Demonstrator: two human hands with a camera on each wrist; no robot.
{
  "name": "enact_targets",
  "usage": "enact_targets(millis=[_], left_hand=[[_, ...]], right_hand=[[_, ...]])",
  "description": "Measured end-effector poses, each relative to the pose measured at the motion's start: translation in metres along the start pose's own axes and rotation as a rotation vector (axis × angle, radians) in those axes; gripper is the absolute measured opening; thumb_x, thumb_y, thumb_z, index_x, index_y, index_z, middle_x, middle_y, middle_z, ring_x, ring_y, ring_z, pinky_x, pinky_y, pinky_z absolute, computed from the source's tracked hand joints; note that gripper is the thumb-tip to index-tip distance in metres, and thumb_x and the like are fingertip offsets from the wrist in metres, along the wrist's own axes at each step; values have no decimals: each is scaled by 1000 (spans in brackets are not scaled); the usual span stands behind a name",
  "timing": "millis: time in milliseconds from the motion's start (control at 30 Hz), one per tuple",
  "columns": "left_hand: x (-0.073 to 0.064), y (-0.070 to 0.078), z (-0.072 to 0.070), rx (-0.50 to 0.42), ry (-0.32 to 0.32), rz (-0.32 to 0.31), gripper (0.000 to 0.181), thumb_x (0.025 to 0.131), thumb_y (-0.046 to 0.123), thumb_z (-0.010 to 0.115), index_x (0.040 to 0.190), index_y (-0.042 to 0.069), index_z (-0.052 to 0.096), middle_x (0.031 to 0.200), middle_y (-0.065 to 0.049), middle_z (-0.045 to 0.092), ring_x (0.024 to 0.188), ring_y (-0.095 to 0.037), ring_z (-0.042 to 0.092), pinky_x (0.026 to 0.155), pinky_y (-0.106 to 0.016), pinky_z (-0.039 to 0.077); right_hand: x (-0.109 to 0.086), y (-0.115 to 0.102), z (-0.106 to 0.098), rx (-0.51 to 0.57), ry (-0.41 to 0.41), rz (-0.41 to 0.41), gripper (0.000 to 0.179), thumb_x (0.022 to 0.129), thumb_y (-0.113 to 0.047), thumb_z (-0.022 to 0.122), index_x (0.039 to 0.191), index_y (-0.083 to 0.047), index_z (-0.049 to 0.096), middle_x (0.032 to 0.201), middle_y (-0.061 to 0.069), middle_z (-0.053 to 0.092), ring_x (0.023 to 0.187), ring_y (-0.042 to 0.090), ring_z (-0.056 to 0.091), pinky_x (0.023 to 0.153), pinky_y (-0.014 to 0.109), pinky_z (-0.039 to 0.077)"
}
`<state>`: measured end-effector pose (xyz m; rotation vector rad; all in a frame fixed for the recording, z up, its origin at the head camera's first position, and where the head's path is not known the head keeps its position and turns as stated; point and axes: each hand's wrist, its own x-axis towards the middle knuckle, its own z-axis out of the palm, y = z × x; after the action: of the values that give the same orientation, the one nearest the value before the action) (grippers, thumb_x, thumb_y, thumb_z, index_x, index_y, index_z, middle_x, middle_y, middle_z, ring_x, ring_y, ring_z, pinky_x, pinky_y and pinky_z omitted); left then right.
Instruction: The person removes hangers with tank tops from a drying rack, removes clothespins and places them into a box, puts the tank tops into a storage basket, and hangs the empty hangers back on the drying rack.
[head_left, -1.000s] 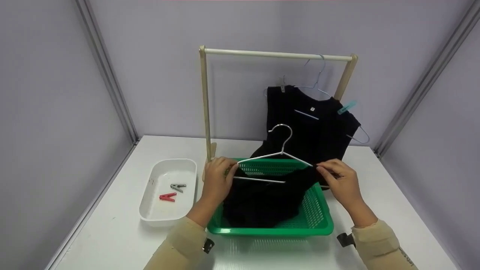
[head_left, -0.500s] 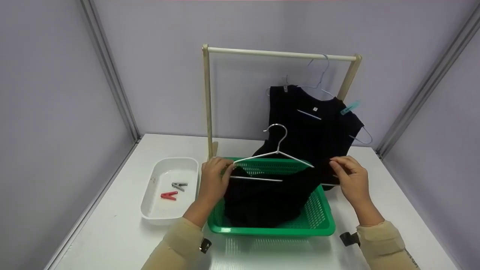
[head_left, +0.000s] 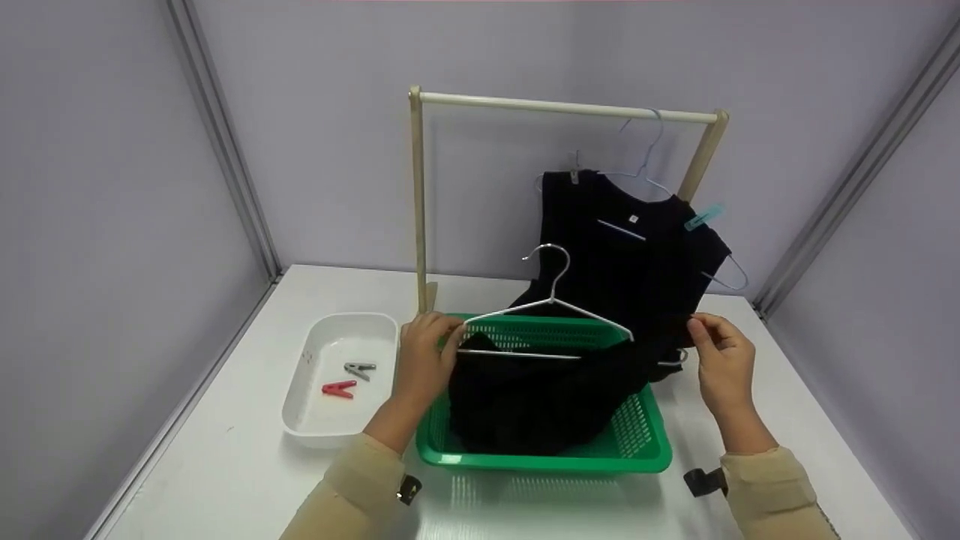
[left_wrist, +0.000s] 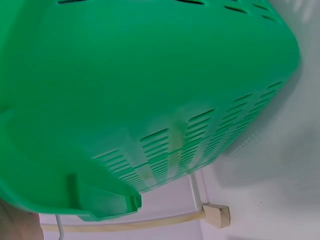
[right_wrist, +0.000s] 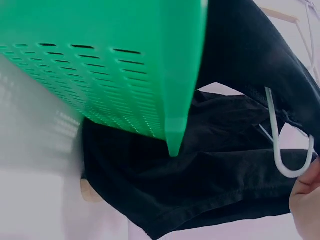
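A white wire hanger (head_left: 589, 310) stands over the green basket (head_left: 555, 464), hook upward. My left hand (head_left: 426, 352) pinches the hanger's left end. A black top (head_left: 529, 405) lies bunched in the basket, with its right side drawn up over the hanger's right arm. At that side my right hand (head_left: 726, 364) pinches the top's edge between thumb and fingers. The curved hanger end (right_wrist: 276, 145) pokes out of the cloth beside the right hand in the right wrist view. Only a sliver of the left hand (left_wrist: 17, 225) shows in the left wrist view.
Behind the basket stands a wooden rack (head_left: 417, 202) with a white rail (head_left: 525, 103). A black sleeveless top (head_left: 622, 262) hangs there on a pale blue hanger (head_left: 649, 154), with a teal clip (head_left: 703, 217). A white tray (head_left: 296, 409) holds red (head_left: 339, 389) and grey clips (head_left: 360, 370).
My right hand has moved right, pulling the black top's edge out past the hanger's right end. The left hand and hanger have shifted slightly left.
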<state>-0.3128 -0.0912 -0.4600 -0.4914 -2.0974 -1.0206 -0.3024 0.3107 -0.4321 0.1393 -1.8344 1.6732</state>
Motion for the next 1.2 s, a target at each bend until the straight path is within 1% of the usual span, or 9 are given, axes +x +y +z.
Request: enact_targets(millis=[100, 200, 300, 467, 633, 700, 933, 1100, 1200], left_hand=[[1, 1, -1, 5, -1, -7, 5, 95, 16, 70, 98, 14, 73, 93, 6, 69, 88, -14, 60, 79, -37, 43], [1, 1, -2, -4, 5, -6, 7, 96, 19, 68, 98, 14, 73, 93, 6, 69, 87, -14, 60, 81, -37, 44], [2, -1, -2, -15, 18, 0, 8, 96, 18, 69, 97, 12, 73, 92, 4, 69, 85, -15, 60, 80, -38, 43], [3, -3, -1, -28, 43, 15, 3, 92, 9, 73, 95, 10, 73, 88, 3, 68, 82, -16, 59, 76, -38, 42], [4, -3, -3, -24, 60, 35, 4, 92, 12, 72, 95, 9, 73, 88, 2, 68, 81, -18, 59, 75, -40, 42], [5, -3, -5, -25, 62, 37, 6, 93, 13, 72, 96, 9, 73, 88, 1, 69, 81, -19, 60, 75, -41, 42], [7, -4, -9, -45, 73, -7, 5, 94, 14, 70, 96, 9, 72, 88, 1, 68, 82, -19, 59, 75, -41, 40], [7, -5, -9, -70, 80, -28, 6, 95, 16, 69, 97, 10, 71, 87, 2, 68, 82, -18, 60, 76, -41, 42], [6, -6, -8, -80, 72, -35, 7, 96, 16, 68, 97, 10, 72, 87, 2, 68, 83, -18, 61, 77, -41, 43]], right_hand=[[0, 3, -2, 93, 26, 39, 22, 96, -2, 64, 103, 19, 62, 85, 2, 69, 76, 11, 65, 70, 18, 54], [0, 5, -4, 168, 52, 66, 19, 95, -1, 65, 100, 17, 63, 85, 5, 68, 76, 12, 65, 70, 19, 55], [-1, 7, -6, 208, 69, 89, 15, 95, -1, 64, 98, 14, 64, 84, 6, 68, 76, 13, 65, 69, 20, 55], [-3, 11, -7, 243, 92, 135, 11, 96, -2, 63, 97, 8, 66, 84, 6, 67, 74, 12, 64, 69, 20, 55], [-8, 15, -5, 242, 111, 179, 8, 96, -4, 63, 94, 3, 66, 83, 5, 65, 72, 12, 62, 68, 19, 54], [-9, 17, -5, 242, 114, 182, 8, 97, -4, 62, 94, 2, 66, 83, 4, 65, 71, 11, 62, 67, 19, 53], [-14, 22, -4, 279, 108, 182, 9, 98, -3, 60, 94, 3, 66, 84, 6, 65, 72, 11, 63, 67, 19, 54], [-20, 23, -2, 223, 95, 210, 10, 98, -6, 62, 95, 2, 66, 83, 4, 65, 74, 12, 62, 68, 19, 53], [-24, 25, 1, 180, 80, 231, 12, 98, -8, 62, 97, 4, 65, 84, 3, 64, 75, 11, 60, 69, 19, 53]])
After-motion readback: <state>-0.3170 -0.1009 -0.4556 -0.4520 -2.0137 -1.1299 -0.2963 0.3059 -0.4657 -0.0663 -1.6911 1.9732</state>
